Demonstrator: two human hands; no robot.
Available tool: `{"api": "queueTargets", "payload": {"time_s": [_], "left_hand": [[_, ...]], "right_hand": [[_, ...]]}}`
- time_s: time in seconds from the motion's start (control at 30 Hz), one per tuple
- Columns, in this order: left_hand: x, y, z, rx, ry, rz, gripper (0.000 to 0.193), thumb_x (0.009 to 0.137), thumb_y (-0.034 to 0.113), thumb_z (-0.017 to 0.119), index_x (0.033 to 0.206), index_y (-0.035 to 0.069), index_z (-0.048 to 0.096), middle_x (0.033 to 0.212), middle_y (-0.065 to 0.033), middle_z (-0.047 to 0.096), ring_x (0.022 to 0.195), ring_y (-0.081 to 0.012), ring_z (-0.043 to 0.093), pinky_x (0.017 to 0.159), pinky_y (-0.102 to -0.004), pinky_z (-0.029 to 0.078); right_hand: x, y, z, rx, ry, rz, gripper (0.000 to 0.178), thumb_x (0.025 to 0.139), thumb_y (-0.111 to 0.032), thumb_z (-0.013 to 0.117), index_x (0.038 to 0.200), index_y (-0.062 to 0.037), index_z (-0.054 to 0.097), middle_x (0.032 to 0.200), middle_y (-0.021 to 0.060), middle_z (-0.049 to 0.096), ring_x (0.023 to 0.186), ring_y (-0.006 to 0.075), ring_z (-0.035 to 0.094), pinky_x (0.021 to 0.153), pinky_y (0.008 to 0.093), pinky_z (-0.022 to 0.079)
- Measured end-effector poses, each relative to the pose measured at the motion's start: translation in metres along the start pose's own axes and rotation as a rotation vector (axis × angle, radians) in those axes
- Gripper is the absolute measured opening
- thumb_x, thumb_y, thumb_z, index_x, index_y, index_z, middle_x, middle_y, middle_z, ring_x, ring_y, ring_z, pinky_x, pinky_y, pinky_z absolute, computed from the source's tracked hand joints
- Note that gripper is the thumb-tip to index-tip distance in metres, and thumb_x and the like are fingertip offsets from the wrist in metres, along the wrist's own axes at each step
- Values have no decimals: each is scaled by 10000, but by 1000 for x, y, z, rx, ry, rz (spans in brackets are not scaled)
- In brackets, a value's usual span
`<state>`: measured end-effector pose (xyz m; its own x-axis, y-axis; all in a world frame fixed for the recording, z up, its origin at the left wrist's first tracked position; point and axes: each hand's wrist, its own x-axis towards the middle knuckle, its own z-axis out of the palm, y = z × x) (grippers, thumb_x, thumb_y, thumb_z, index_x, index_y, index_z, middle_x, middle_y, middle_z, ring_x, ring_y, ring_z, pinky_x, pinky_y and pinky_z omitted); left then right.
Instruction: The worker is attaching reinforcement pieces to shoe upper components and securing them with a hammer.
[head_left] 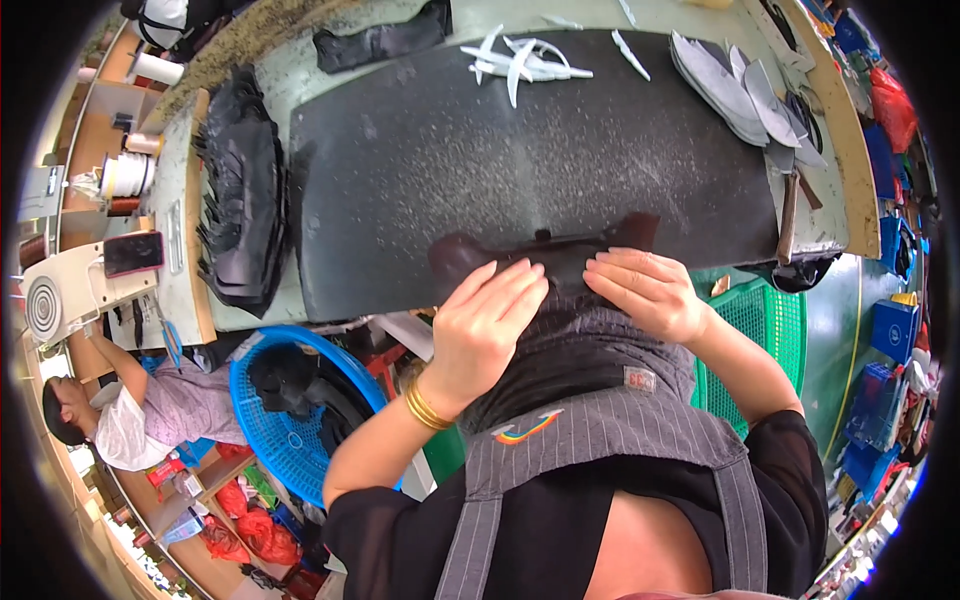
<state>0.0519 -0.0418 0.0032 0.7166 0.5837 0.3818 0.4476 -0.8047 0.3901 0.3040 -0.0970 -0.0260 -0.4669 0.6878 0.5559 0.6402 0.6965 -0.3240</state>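
A dark brown and black leather-like piece (457,257) lies flat along the near edge of the black work mat (420,140). My left hand (490,318) rests on its near side, fingers stretched out flat and close together. Beside it my right hand (648,293) presses the same piece, its fingers also laid flat and pointing inward. Neither hand grips anything. One corner of the piece sticks up past my right fingertips, and its middle is partly covered by my fingers.
Black cut pieces (245,200) are stacked at the left; another black piece (385,42) lies at the back. White strips (520,65) and grey sole-shaped pieces (715,90) lie on the far side. A blue basket (243,385), green crate (765,330) and seated co-worker (140,415) are nearby.
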Motion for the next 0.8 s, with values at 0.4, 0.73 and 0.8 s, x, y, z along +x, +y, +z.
{"api": "queueTargets", "payload": {"time_s": [0.4, 0.73, 0.8], "left_hand": [[5, -4, 1, 65, -11, -35, 294, 786, 24, 611, 1050, 36, 741, 1116, -97, 735, 1065, -256, 701, 904, -362, 566], [0, -8, 3, 292, 40, 3, 238, 803, 119, 641, 1017, 36, 703, 1062, -102, 716, 1014, -252, 688, 874, -367, 556], [8, 0, 8, 314, -19, 10, 232, 781, 148, 641, 989, 49, 664, 959, -70, 659, 952, -248, 654, 838, -364, 552]], "right_hand": [[42, -12, 0, -102, -271, 90, 502, 810, -167, 703, 1272, 0, 600, 1269, 151, 652, 1172, 289, 640, 1006, 396, 516], [45, 4, -19, -78, -280, 150, 333, 805, -185, 750, 1104, -46, 700, 1107, 105, 734, 1051, 249, 709, 876, 366, 582], [46, 9, -15, -35, -252, 109, 258, 789, -131, 751, 1027, -41, 706, 1039, 98, 748, 972, 262, 730, 814, 365, 599]]}}
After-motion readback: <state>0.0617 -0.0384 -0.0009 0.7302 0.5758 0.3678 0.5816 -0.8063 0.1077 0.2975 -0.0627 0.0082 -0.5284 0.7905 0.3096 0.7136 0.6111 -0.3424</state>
